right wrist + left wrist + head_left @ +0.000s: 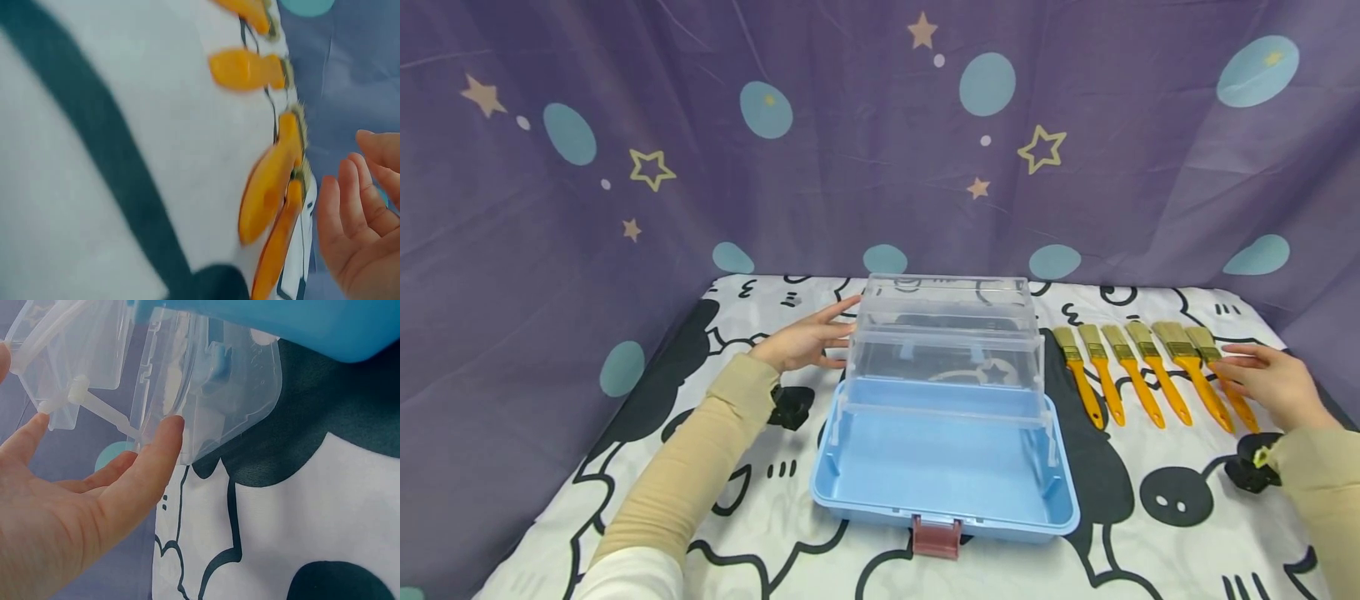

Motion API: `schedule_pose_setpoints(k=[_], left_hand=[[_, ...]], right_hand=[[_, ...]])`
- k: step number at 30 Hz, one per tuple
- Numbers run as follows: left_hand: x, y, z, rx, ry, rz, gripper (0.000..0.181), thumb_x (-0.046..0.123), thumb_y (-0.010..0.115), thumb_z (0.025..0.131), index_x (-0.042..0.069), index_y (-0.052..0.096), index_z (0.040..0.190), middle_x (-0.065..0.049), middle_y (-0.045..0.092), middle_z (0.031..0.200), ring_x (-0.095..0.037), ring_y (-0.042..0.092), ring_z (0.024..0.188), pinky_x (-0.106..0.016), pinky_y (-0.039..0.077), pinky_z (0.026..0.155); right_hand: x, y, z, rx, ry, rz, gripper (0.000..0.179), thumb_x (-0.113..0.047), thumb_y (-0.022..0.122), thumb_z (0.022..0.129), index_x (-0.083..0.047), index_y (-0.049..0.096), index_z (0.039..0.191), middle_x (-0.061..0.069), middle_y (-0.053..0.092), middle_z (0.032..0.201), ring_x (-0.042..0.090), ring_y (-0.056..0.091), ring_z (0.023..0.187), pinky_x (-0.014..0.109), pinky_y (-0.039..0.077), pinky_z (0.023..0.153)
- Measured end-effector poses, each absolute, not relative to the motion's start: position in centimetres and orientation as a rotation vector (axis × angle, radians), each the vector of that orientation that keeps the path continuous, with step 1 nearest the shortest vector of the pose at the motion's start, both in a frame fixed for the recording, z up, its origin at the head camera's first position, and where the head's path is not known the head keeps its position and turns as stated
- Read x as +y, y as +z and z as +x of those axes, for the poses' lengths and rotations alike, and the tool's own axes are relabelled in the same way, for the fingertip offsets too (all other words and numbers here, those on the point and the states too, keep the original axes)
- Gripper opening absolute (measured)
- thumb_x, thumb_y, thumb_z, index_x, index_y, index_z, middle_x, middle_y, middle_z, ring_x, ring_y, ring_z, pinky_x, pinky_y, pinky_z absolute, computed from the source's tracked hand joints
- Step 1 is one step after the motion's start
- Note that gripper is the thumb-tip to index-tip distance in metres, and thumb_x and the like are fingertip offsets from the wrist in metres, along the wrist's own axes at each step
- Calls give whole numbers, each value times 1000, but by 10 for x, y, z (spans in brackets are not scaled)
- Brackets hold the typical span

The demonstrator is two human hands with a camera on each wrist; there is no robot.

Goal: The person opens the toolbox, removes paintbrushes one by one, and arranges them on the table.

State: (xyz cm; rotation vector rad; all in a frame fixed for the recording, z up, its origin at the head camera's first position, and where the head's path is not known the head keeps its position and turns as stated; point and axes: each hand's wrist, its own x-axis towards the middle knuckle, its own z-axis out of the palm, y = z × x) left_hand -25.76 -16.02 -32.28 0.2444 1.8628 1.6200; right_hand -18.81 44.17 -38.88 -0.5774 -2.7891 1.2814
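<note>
A light blue box [932, 475] stands open at the middle of the table, its clear plastic lid and trays [947, 358] raised at the back. My left hand [805, 340] is at the left side of the clear plastic, fingers spread. In the left wrist view its fingertips reach right up to the plastic and a white hinge arm [109, 412]. Several paintbrushes with orange handles lie in a row to the right of the box. Over the rightmost paintbrush [1246, 410] hovers my right hand [1273, 379], fingers loosely extended, nothing in its grasp.
A reddish-brown latch [936, 539] hangs from the front of the box. Beneath everything lies a white cloth [790, 508] with black cartoon figures. A purple curtain [865, 192] with stars and blue ovals hangs behind and at the sides.
</note>
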Motion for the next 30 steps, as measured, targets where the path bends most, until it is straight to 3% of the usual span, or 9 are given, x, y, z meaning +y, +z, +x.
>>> schedule_pose_setpoints(k=[3, 5, 7, 10, 13, 17, 24, 30], left_hand=[[-159, -322, -257, 1866, 1620, 235, 67, 24, 48, 100, 39, 8, 152, -8, 7, 159, -39, 18, 142, -58, 30, 107], [-159, -322, -257, 1866, 1619, 240, 67, 24, 48, 100, 38, 8, 152, -9, 7, 159, -39, 18, 142, -58, 30, 107], [-159, -322, -256, 1865, 1619, 240, 67, 24, 48, 100, 38, 8, 152, -8, 5, 159, -39, 16, 143, -58, 30, 107], [-160, -322, -257, 1862, 1619, 248, 67, 24, 48, 100, 38, 7, 152, -8, 1, 159, -39, 14, 143, -58, 30, 107], [-159, -324, -258, 1861, 1621, 249, 67, 24, 48, 100, 38, 8, 152, -8, -1, 159, -39, 13, 143, -58, 30, 107], [-159, -324, -258, 1861, 1616, 251, 67, 25, 48, 100, 38, 7, 152, -8, 0, 159, -39, 14, 143, -58, 30, 107], [-159, -320, -257, 1862, 1612, 270, 69, 26, 50, 99, 37, 7, 152, -9, -4, 160, -40, 12, 144, -58, 30, 107], [-162, -316, -256, 1919, 1581, 310, 67, 28, 48, 100, 35, 6, 153, -11, 2, 159, -40, 14, 143, -58, 31, 107]], right_hand=[[435, -386, -186, -2771, 1345, -574, 61, -25, 53, 97, 12, 30, 141, 6, 64, 91, -7, 54, 62, 24, 53, 57], [431, -384, -185, -2754, 1392, -575, 64, -30, 54, 96, 9, 31, 141, -18, 57, 78, -7, 54, 64, 23, 53, 58], [428, -382, -182, -2734, 1462, -542, 63, -34, 55, 95, 6, 35, 139, -32, 47, 72, -8, 54, 66, 21, 53, 59], [422, -378, -178, -2705, 1574, -441, 40, -34, 56, 95, -11, 50, 127, -33, 51, 74, -9, 56, 68, 19, 53, 61], [414, -376, -177, -2650, 1723, -331, 14, -28, 57, 95, -27, 51, 108, -30, 56, 78, -9, 57, 73, 16, 53, 63], [408, -380, -180, -2553, 1933, -200, 15, -20, 58, 95, -27, 53, 107, -25, 61, 84, -8, 59, 79, 16, 53, 66], [406, -394, -192, -2443, 2098, -124, 25, -27, 69, 87, -28, 60, 110, -19, 63, 95, -4, 62, 88, 17, 54, 72], [376, -367, -178, -2372, 2211, 13, 19, -15, 60, 94, -33, 62, 100, -20, 63, 94, -6, 61, 85, 16, 53, 69]])
